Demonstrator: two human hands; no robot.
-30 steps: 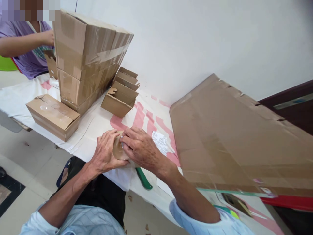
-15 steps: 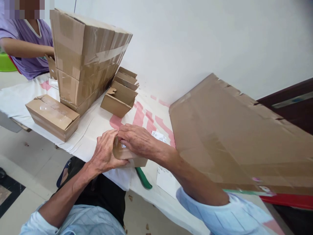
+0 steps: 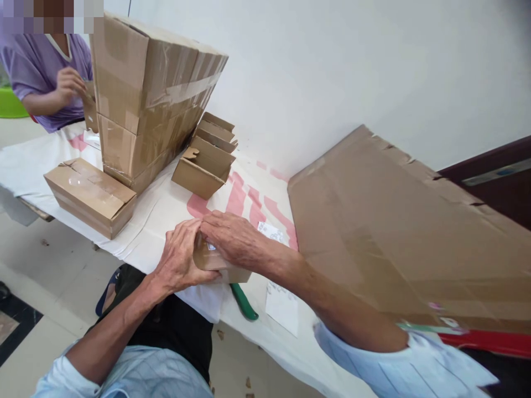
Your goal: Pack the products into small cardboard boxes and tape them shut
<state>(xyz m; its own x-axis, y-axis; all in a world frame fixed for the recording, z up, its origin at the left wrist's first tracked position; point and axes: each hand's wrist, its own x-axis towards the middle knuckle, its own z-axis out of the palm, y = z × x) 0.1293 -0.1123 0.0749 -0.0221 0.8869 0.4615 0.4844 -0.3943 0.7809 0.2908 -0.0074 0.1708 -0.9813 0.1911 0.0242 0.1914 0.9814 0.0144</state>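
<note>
A small brown cardboard box [image 3: 238, 275] sits at the table's near edge, partly covered by both hands. My left hand [image 3: 180, 257] grips its left end, thumb along the near side and fingers over the far side. Across its top lies my right hand [image 3: 230, 237], with curled fingers pressing at the flap near the left fingertips. What is under those fingertips is hidden. A green handle [image 3: 244, 302] sticks out from beneath the box. To the right lies a white paper sheet [image 3: 282, 309] with writing.
Stacked taped cartons [image 3: 166, 83] stand at the far left, with a closed box [image 3: 91, 196] in front. Open small boxes [image 3: 203, 168] sit beyond my hands. A large cardboard sheet [image 3: 398, 237] leans at right. A co-worker in purple [image 3: 50, 83] sits behind the stack.
My hands stay nearly in place on the box; my right forearm and sleeve have shifted slightly right. The co-worker's hand has risen beside a cardboard piece.
</note>
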